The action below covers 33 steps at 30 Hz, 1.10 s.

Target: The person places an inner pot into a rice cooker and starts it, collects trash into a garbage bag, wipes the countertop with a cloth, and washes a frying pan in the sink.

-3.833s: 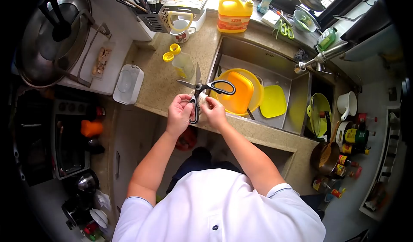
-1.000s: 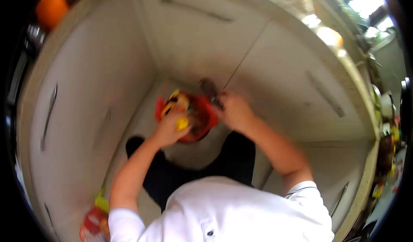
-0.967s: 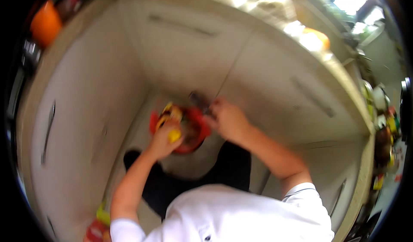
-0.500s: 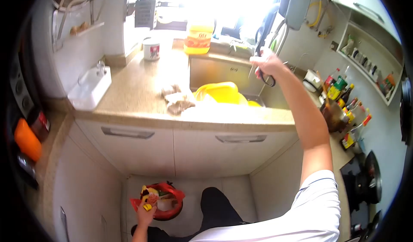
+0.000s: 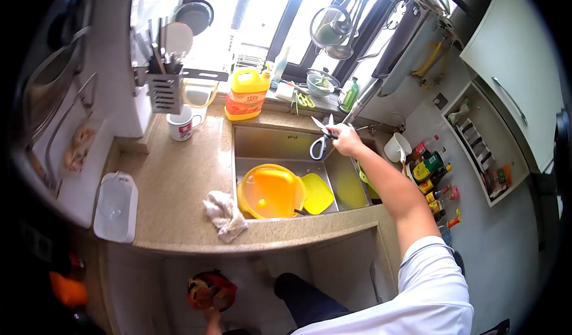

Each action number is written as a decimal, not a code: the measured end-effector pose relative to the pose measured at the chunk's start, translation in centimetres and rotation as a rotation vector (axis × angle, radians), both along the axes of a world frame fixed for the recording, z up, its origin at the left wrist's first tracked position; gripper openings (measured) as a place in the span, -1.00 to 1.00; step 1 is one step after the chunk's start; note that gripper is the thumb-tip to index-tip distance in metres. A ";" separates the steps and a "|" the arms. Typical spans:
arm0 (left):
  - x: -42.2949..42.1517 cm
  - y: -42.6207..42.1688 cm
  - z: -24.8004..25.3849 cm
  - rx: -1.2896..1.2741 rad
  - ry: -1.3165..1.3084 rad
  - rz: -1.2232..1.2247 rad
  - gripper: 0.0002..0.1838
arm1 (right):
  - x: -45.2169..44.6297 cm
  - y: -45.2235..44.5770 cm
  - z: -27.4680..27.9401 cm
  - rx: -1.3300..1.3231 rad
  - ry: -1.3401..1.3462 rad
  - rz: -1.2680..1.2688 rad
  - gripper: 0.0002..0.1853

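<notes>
My right hand is raised over the sink, closed around a pair of scissors. The blades stand apart, and one grey-and-dark handle loop hangs below my fingers. Down by the floor, my left hand is at the near edge of a small waste bin lined with a red bag. Food scraps show inside the bag. Dimness and blur hide the fingers of that hand, so what they hold is unclear. A yellow basin and a yellow-green container sit in the sink.
A rag lies left of the sink. Behind stand a mug, a yellow detergent jug, green-handled scissors and a green bottle. Sauce bottles line the right side. Ladles hang above; a white tray is left.
My view has tilted up toward the window. The scissors have turned in my right hand, their blades now visibly apart. My left hand stays by the bin, its fingers now less visible.
</notes>
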<state>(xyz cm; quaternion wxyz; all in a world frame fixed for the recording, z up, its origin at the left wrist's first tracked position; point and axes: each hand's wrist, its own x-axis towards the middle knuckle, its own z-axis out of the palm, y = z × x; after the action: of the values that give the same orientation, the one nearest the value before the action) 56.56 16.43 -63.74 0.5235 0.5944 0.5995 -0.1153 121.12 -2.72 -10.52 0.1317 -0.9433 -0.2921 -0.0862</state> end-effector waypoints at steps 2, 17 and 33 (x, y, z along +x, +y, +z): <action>1.1 -0.2 0.8 -0.003 0.023 0.004 -0.54 | 4.9 3.0 0.1 -0.098 -0.099 -0.090 -0.55; 7.0 0.5 3.9 -0.036 0.145 0.051 -0.53 | 27.4 18.1 -6.2 0.052 -0.094 -0.385 -0.66; -1.0 -1.7 -2.6 0.118 0.047 0.001 -0.35 | -8.2 14.4 -1.1 0.591 -0.300 0.687 -0.75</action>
<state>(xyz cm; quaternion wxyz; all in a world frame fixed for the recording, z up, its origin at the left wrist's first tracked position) 55.61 14.75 -66.32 0.4735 0.6211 0.6174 -0.0935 112.94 11.64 -11.65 0.3714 -0.6915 -0.5658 -0.2524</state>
